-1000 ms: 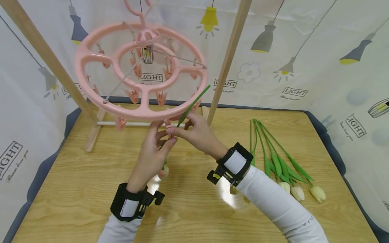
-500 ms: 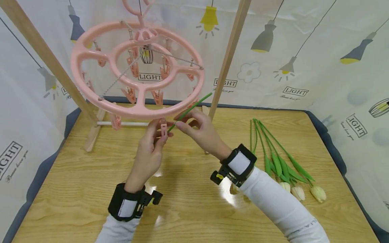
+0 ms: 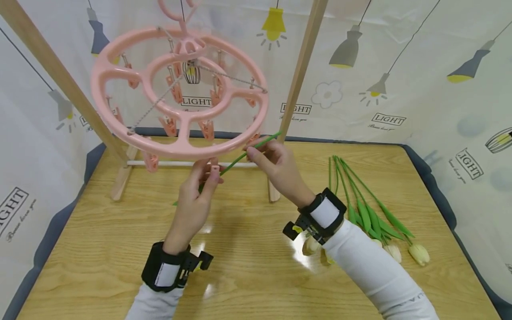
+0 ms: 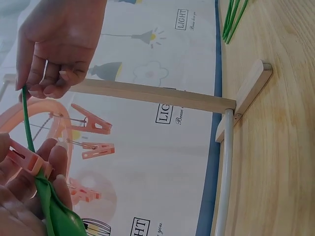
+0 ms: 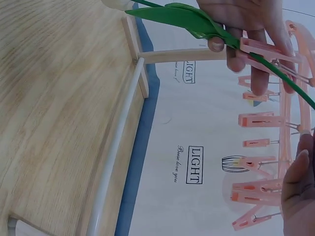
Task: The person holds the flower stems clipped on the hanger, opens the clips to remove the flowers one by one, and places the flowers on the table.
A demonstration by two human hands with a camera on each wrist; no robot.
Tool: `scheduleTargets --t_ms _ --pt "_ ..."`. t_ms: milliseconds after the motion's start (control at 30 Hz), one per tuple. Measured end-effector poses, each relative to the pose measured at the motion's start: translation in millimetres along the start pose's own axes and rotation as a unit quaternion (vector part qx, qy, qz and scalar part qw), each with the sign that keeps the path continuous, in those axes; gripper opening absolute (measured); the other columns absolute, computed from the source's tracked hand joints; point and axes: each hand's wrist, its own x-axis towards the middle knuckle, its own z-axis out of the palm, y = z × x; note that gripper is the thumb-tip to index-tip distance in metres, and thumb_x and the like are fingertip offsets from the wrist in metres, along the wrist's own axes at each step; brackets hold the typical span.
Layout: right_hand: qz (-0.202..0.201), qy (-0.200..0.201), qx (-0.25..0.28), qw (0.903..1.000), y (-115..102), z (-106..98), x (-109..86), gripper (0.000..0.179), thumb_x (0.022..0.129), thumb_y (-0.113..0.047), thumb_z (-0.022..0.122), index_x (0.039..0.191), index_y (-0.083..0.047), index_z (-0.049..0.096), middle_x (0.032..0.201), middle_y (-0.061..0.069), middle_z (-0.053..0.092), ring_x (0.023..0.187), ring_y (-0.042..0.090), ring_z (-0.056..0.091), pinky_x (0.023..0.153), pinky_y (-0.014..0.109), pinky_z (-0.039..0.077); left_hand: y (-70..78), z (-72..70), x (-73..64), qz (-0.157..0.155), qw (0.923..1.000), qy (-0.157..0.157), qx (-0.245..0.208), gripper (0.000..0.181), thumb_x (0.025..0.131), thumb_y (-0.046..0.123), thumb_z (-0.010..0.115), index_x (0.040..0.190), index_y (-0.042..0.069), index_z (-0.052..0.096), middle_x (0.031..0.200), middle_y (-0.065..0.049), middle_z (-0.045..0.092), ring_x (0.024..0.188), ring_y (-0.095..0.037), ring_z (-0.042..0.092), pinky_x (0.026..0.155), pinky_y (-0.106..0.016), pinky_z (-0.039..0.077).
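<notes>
A round pink clip hanger hangs over the table. At its front rim my left hand holds a pink clothespin between thumb and fingers. A tulip's green stem lies across this clothespin; its leaf sticks out beyond the left fingers. Whether the clothespin's jaws clamp the stem I cannot tell. My right hand, right of the left one, pinches the stem near its free end. The tulip's pale bloom is partly cut off in the right wrist view and hidden in the head view.
Several white tulips lie on the table at the right, some under the right forearm. Wooden posts and a white crossbar frame the hanger. More pink clothespins dangle from its rings. A printed cloth surrounds the table.
My right hand has slid right and slightly down with the stem end, so the stem slants flatter. My left hand has shifted slightly left, now with its thumb on the clothespin. The hanger swung slightly left.
</notes>
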Motion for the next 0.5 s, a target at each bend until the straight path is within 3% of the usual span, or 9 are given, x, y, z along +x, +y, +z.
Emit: scheduleTargets --t_ms 67,167,500 --pt "-0.009 0.004 0.020 0.9997 -2 -1 1.5 0.023 0.095 0.000 0.053 0.111 0.016 0.053 0.096 -0.010 0.064 0.084 0.012 0.063 0.067 0.017 0.051 0.1 -0.3 0.0 -0.001 1.0000 0.004 -0.001 0.036 0.102 0.009 0.046 0.138 0.005 0.046 0.112 -0.024 0.064 0.090 -0.028 0.063 0.079 -0.040 0.052" --pt "-0.022 0.007 0.060 0.9979 -3 -1 2.9 0.020 0.094 0.007 0.049 0.113 0.011 0.048 0.100 -0.005 0.064 0.084 0.013 0.065 0.065 0.018 0.053 0.0 -0.4 -0.2 -0.002 0.9999 0.012 0.001 0.036 0.102 0.010 0.047 0.138 0.004 0.047 0.111 -0.025 0.064 0.090 -0.030 0.064 0.079 -0.040 0.052" --pt "-0.004 0.023 0.148 0.9887 -2 9 3.9 0.026 0.095 0.015 0.040 0.116 0.000 0.035 0.105 0.003 0.058 0.092 0.016 0.065 0.082 0.027 0.060 1.3 0.5 0.3 -0.003 0.9998 0.019 0.008 0.041 0.098 0.008 0.055 0.138 0.004 0.048 0.104 -0.023 0.069 0.087 -0.024 0.066 0.068 -0.018 0.051"
